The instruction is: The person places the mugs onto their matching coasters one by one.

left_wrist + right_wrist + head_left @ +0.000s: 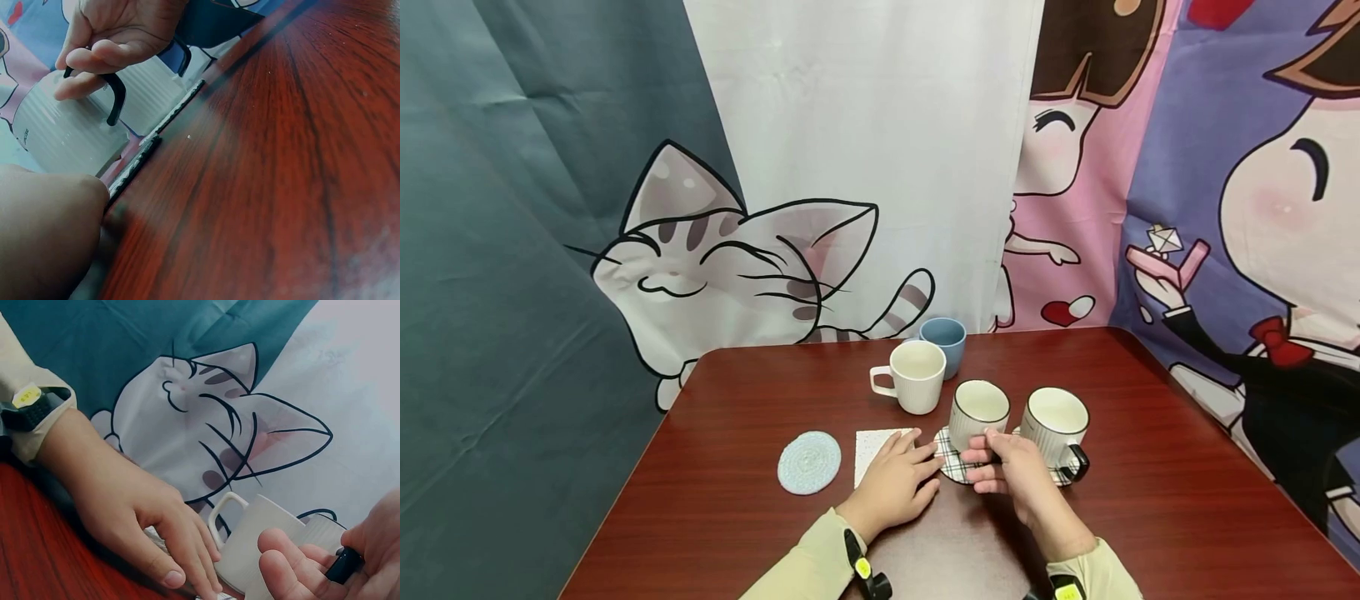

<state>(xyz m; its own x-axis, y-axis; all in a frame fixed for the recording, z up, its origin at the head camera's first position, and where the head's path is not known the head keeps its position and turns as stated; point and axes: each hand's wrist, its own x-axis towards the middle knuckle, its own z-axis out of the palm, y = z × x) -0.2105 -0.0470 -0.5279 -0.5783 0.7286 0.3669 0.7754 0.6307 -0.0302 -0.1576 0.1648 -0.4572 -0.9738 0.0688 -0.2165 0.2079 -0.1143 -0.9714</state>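
With thumb and fingers, my right hand (1021,473) pinches the black handle (117,100) of a ribbed white mug (972,418) with a dark rim. The mug stands upright on a round plaid coaster (953,470). My left hand (893,482) lies with its fingers extended over a white square coaster (867,454), fingertips close to the plaid coaster's left edge; whether they touch it I cannot tell. A matching black-handled mug (1051,423) stands to the right on another plaid coaster (1062,477), its handle turned toward the front right.
A round pale blue woven coaster (808,463) lies to the left. Behind the square coaster stands a plain white mug (919,382), handle to the left, and behind that a blue cup (953,343). The brown table (722,517) ends at a printed cloth backdrop (865,125).
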